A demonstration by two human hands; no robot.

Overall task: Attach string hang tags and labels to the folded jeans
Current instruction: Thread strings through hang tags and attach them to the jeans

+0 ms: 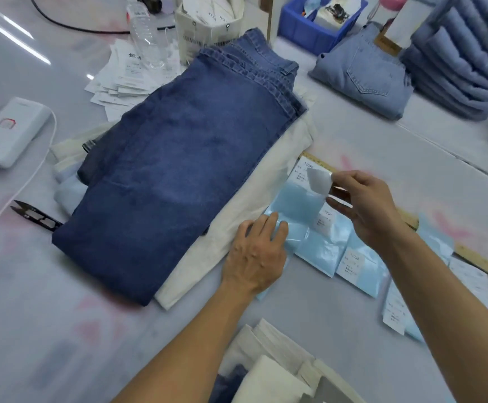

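Note:
Dark blue folded jeans (184, 170) lie on top of a cream folded garment (254, 199) in the middle of the table. To their right lie several light-blue backing sheets (321, 251) that carry white labels. My left hand (254, 254) presses flat on the nearest sheet, beside the cream garment's edge. My right hand (365, 207) is raised above the sheets and pinches a small white label (319, 180) between thumb and forefinger. Paper hang tags (123, 80) are heaped beyond the jeans at the upper left.
Black thread snips (37, 218) lie left of the jeans. A white device with a cable (10, 130) sits at far left. A wooden ruler (481, 261) runs along the right. Light-blue jeans stacks (365, 74), a blue bin (315, 24) and a plastic bottle (143, 33) stand at the back.

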